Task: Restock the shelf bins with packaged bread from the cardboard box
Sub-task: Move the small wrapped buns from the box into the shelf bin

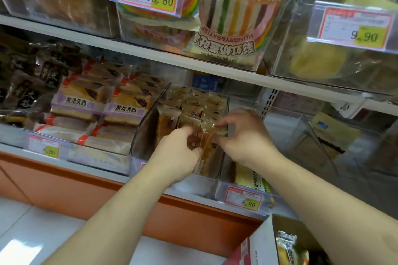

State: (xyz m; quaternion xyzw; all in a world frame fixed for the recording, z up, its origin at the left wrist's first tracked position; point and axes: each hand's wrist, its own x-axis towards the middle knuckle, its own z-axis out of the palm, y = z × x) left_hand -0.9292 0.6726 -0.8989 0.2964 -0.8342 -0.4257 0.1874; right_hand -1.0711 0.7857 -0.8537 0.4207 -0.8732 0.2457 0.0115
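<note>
A clear shelf bin (148, 120) on the lower shelf holds several brown packaged breads (193, 105) standing in rows. Both my hands reach into its front. My left hand (178, 150) grips the left side of the front bread packet (206, 146), fingers curled round it. My right hand (243, 135) pinches the same packet's top right edge. The cardboard box (265, 241) stands open at the bottom right, with one bread packet (288, 247) showing inside.
Left of the bin stand purple-labelled sandwich breads (86, 103) and dark packets (28, 79). Rainbow toast bags (232, 13) fill the upper shelf. A clear bin (301, 131) stands to the right. Price tags (243, 198) line the shelf edge above an orange base (86, 189).
</note>
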